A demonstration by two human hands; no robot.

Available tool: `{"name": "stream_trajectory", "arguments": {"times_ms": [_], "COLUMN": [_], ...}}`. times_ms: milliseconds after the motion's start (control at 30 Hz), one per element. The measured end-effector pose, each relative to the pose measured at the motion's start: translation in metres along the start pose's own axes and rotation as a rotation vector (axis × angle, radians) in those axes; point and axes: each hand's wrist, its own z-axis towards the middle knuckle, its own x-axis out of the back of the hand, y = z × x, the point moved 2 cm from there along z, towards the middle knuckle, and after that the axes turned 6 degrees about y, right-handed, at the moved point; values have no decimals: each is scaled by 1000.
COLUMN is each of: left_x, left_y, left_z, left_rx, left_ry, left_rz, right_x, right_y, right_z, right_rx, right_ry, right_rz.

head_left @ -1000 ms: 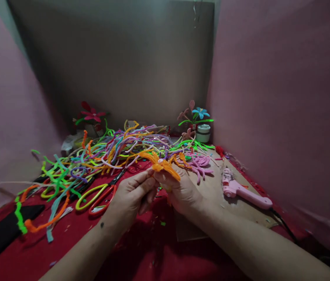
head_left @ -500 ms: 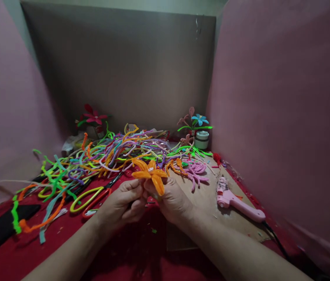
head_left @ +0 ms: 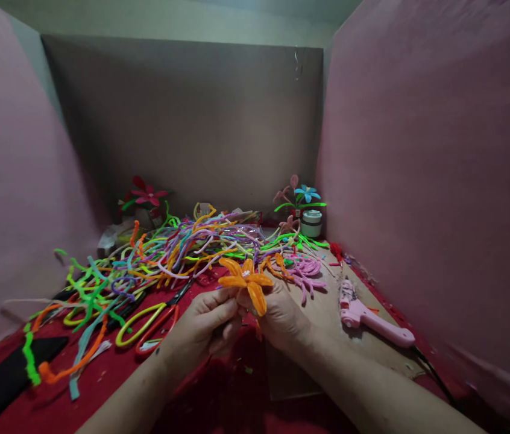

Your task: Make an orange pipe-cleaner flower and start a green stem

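Note:
An orange pipe-cleaner flower point(head_left: 246, 279) with a pale centre is held up above the table's front, its petals spread. My left hand point(head_left: 219, 319) is closed at the flower's underside, fingers pinched together just below the petals. On the other side, my right hand point(head_left: 282, 316) grips the flower from beneath, its fingertips partly hidden behind the petals. Scissors with yellow and red handles point(head_left: 158, 325) lie left of my left hand. Orange pipe-cleaner pieces point(head_left: 277, 265) and a pink pipe-cleaner bundle point(head_left: 304, 271) rest just beyond my right hand.
A heap of coloured pipe cleaners point(head_left: 192, 241) spreads across the back and left. At right, a pink glue gun point(head_left: 372, 322) lies on a brown board point(head_left: 327, 349). A white jar point(head_left: 311, 223) and finished flowers point(head_left: 307, 193) stand behind. Pink panels point(head_left: 436, 181) wall the sides.
The camera view has tilted upward and shifted slightly left, so everything sits lower in the picture. Both hands keep hold of the flower, which has turned a little.

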Motion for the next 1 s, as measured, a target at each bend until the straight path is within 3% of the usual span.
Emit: {"name": "stream_trajectory", "arguments": {"times_ms": [133, 367, 467, 633, 833, 1000], "left_x": [-1, 13, 15, 7, 5, 7], "left_y": [8, 9, 7, 12, 11, 7], "left_z": [-2, -3, -2, 0, -1, -5], "left_rx": [-124, -553, -516, -232, -27, 96], "left_ry": [127, 515, 553, 394, 127, -56], "left_rz": [227, 732, 652, 258, -131, -232], "right_x": [-3, -16, -19, -19, -5, 0], "right_y": [2, 7, 8, 2, 4, 4], "right_z": [1, 12, 13, 12, 14, 14], "right_rx": [-22, -3, -6, 109, 38, -37], "right_ry": [41, 273, 252, 60, -12, -203], "right_rz": [-42, -143, -142, -159, -161, -174]}}
